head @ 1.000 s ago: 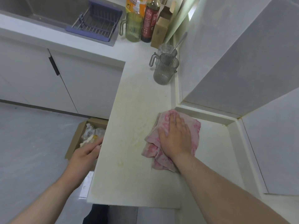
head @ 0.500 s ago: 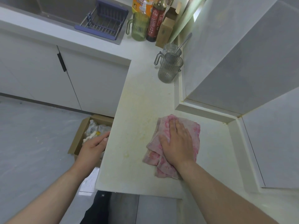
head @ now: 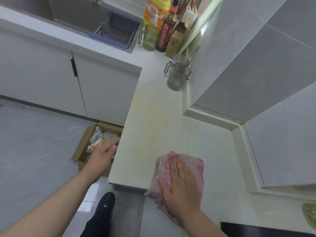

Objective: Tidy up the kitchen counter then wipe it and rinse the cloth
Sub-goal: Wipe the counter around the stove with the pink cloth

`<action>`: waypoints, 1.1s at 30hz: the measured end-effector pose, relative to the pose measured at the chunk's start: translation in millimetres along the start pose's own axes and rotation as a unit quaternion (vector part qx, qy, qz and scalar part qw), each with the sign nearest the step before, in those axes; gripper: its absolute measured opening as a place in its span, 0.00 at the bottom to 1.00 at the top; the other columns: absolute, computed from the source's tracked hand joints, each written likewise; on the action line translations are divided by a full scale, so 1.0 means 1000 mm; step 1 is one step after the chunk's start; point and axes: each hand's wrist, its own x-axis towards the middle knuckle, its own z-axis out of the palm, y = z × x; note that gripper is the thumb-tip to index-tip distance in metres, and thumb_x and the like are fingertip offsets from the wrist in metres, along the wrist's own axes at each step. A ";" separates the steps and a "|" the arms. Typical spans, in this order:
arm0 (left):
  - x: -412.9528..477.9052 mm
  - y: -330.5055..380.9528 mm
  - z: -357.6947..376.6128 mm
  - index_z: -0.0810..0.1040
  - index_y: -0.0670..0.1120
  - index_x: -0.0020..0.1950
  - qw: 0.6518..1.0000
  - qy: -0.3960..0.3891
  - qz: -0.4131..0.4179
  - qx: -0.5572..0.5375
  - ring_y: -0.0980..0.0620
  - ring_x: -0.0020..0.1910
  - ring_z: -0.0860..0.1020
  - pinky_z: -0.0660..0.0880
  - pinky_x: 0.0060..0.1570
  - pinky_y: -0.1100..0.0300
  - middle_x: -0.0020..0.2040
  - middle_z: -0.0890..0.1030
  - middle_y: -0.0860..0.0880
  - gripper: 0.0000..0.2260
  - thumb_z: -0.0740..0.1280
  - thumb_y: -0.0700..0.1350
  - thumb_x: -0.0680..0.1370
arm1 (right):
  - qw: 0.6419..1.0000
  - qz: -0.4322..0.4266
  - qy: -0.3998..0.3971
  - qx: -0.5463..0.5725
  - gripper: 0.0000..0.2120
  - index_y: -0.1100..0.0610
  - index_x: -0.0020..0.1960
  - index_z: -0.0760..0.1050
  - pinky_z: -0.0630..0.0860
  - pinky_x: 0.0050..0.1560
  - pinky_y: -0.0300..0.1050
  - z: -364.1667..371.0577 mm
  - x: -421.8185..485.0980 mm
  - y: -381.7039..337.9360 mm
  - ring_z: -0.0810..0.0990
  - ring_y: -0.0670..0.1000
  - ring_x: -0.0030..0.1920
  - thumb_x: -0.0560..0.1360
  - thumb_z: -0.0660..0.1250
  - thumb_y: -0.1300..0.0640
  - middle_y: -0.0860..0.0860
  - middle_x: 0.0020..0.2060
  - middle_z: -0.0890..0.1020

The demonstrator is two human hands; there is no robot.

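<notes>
Open brown cardboard box [head: 81,146] holding crumpled waste stands on the floor, at 8 o'clock from the white stone worktop [head: 213,151]. Left hand [head: 102,157] hovers above the box, just beside the worktop edge; grip apart, fingers loosely curved, holding nothing. Yellowish stains [head: 147,117] mark the worktop's middle. Pink patterned cloth [head: 196,168] lies at 5 o'clock on the worktop, its near corner overhanging the front edge. Right hand [head: 181,187] presses flat on it; grip apart, fingers straight.
</notes>
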 end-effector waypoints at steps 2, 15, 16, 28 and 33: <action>-0.003 -0.003 0.000 0.78 0.65 0.61 1.000 -0.009 0.012 0.014 0.57 0.59 0.78 0.75 0.61 0.52 0.56 0.81 0.64 0.16 0.58 0.46 0.83 | 1.000 0.005 0.004 0.002 0.39 0.48 0.80 0.38 0.39 0.78 0.45 -0.002 0.000 -0.002 0.41 0.46 0.79 0.72 0.38 0.33 0.45 0.80 0.42; 0.013 -0.007 -0.008 0.77 0.63 0.63 0.999 -0.034 0.026 0.029 0.61 0.58 0.79 0.74 0.63 0.52 0.56 0.82 0.62 0.17 0.61 0.42 0.82 | 0.999 -0.006 0.038 -0.017 0.36 0.51 0.81 0.44 0.45 0.78 0.49 -0.012 0.071 -0.024 0.47 0.51 0.79 0.78 0.47 0.36 0.50 0.80 0.49; 0.014 -0.006 -0.008 0.77 0.63 0.62 0.999 -0.037 0.027 0.025 0.61 0.58 0.79 0.74 0.63 0.52 0.55 0.83 0.62 0.17 0.61 0.42 0.82 | 0.999 -0.007 0.041 -0.019 0.36 0.51 0.81 0.45 0.45 0.78 0.49 -0.013 0.078 -0.025 0.48 0.51 0.79 0.79 0.48 0.36 0.50 0.80 0.49; 0.056 -0.008 -0.007 0.77 0.57 0.66 1.000 -0.027 0.006 0.013 0.60 0.64 0.75 0.70 0.68 0.48 0.62 0.79 0.61 0.16 0.62 0.43 0.81 | 0.998 -0.003 0.055 -0.031 0.35 0.51 0.80 0.44 0.45 0.78 0.50 -0.027 0.137 -0.027 0.47 0.51 0.79 0.80 0.49 0.37 0.50 0.80 0.49; 0.052 -0.004 -0.004 0.76 0.60 0.66 0.999 -0.037 0.017 0.018 0.63 0.62 0.76 0.71 0.65 0.58 0.59 0.80 0.64 0.17 0.60 0.42 0.82 | 0.998 -0.001 0.060 -0.026 0.35 0.51 0.80 0.45 0.47 0.78 0.51 -0.033 0.166 -0.026 0.48 0.51 0.79 0.80 0.49 0.37 0.50 0.80 0.50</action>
